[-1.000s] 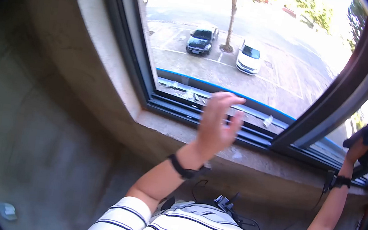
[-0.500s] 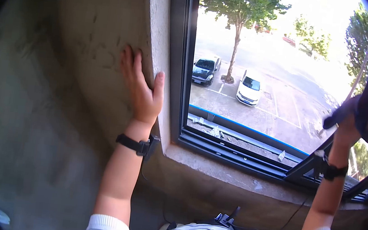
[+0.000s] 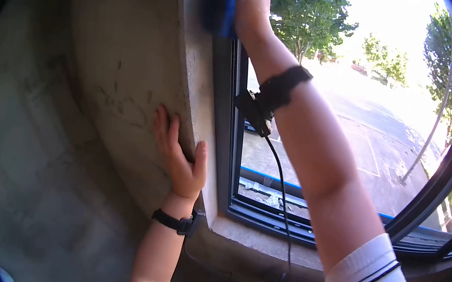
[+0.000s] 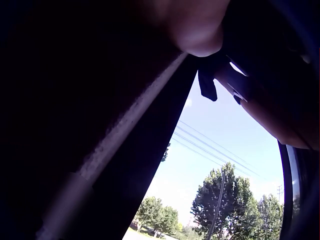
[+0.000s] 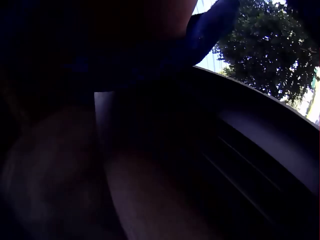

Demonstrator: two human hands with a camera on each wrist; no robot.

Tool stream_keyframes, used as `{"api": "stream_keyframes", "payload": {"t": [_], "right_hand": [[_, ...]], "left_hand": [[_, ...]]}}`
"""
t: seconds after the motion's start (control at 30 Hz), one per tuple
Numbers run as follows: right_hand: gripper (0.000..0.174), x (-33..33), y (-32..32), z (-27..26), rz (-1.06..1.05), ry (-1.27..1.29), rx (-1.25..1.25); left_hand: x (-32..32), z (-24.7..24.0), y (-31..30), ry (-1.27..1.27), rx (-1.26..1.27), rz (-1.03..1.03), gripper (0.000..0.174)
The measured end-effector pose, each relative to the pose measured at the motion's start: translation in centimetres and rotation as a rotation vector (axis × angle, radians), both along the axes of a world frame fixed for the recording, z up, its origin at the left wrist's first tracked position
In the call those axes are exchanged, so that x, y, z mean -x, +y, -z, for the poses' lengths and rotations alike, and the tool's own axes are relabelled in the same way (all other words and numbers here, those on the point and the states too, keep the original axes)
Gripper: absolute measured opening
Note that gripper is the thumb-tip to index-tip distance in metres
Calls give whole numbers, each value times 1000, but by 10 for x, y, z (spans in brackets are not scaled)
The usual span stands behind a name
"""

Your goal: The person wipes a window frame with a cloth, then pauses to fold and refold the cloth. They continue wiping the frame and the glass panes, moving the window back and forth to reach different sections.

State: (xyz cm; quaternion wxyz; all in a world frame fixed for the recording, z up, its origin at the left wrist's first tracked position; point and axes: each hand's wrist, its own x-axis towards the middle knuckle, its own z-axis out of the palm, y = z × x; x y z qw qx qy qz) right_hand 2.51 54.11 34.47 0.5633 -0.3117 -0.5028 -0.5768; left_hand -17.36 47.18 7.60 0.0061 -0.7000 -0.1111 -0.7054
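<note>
My right hand (image 3: 253, 11) is raised at the top of the head view and grips a dark blue cloth (image 3: 219, 6). The cloth is blurred and overlaps the left upright of the black window frame (image 3: 224, 96) and the wall edge beside it. In the right wrist view the cloth (image 5: 210, 37) hangs dark below the hand, close to the frame. Lower down, my left hand (image 3: 182, 161) rests with straight fingers on the grey wall (image 3: 108, 144), its thumb along the corner edge of the window opening. Part of the right hand's fingers is cut off by the view's top edge.
A rough sill (image 3: 253, 245) runs below the window, with white scraps (image 3: 272, 201) in the outer track. A cable (image 3: 282, 186) hangs from the right wrist camera (image 3: 254, 113). Outside are trees (image 3: 307, 16) and a paved lot (image 3: 349, 138).
My left hand moved from above the sill to the wall, then a little lower in view. My right hand swung the cloth from the far right across to the frame's upper left.
</note>
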Motion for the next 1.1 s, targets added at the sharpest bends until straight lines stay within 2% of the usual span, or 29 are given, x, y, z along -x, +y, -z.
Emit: {"api": "stream_keyframes", "payload": {"t": [0.1,0.13,0.17,0.2,0.27,0.33,0.47,0.53,0.7,0.83,0.87,0.97,1.0,1.03,1.07,1.1], "right_hand": [[33,58,-87,45,-569,227,273],[33,52,-82,56,-684,260,333],[31,46,-74,72,-647,278,341],[47,38,-67,91,-471,201,402],[68,36,-71,122,-430,143,490],[68,39,-80,159,-585,139,517],[53,41,-93,252,-620,150,592],[51,41,-98,301,-532,138,653],[48,48,-119,383,-650,306,817],[45,37,-142,412,-804,401,926],[44,35,-148,414,-739,371,915],[44,28,-165,431,-752,392,1011],[36,29,-167,434,-748,416,981],[33,31,-175,425,-1035,784,1158],[32,27,-181,411,-1262,1017,1237],[33,22,-180,400,-1247,844,969]], "left_hand": [[-1,1,-2,2,30,6,63],[-2,0,-1,10,28,-4,63],[-2,1,-2,5,19,-3,62],[-2,3,-2,1,10,-2,62],[-3,3,-2,2,5,-7,62],[-4,2,-3,1,-7,-9,61],[-2,2,-9,17,14,-30,61],[-3,2,-8,29,33,-56,61],[-4,7,-6,23,42,27,62],[-4,2,-13,92,30,-76,61],[-5,3,-12,75,28,-55,61],[-5,4,-13,64,46,-64,61],[-3,4,-11,88,18,-96,61],[-2,2,-9,111,-16,-126,61],[-3,2,-8,86,-17,-106,61],[-4,1,-8,64,-20,-81,61]]}}
